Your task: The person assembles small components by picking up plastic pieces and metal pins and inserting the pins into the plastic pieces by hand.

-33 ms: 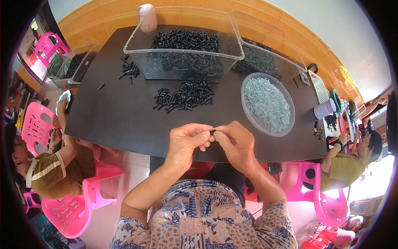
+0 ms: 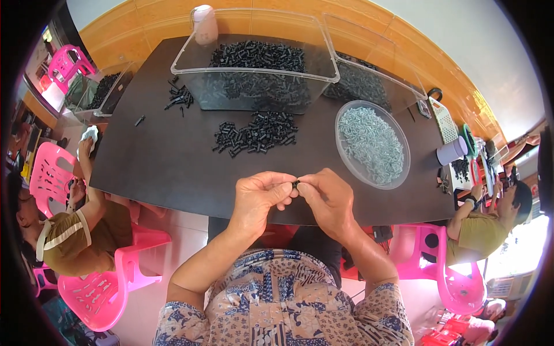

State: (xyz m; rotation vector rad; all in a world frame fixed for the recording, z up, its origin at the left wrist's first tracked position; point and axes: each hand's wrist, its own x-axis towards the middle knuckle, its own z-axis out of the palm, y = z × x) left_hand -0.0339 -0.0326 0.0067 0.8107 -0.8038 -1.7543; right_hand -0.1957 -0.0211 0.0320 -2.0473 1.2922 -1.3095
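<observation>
Close to the table's near edge, my left hand (image 2: 262, 199) and my right hand (image 2: 329, 199) meet fingertip to fingertip. Between their pinched fingers sits a small black plastic part (image 2: 295, 184), mostly covered, so its full shape is hidden. Beyond them lies a loose pile of black plastic parts (image 2: 257, 134), short and peg-like. To the right of my hands stands a round clear tub (image 2: 405, 155) full of small silvery screws (image 2: 372, 144).
A large clear bin (image 2: 254, 92) of black parts stands at the back, with a second clear bin (image 2: 398, 92) beside it. A few parts (image 2: 179, 95) lie back left. A lilac cup (image 2: 452, 151) is far right. Co-workers sit at left (image 2: 86, 230) and right (image 2: 482, 225).
</observation>
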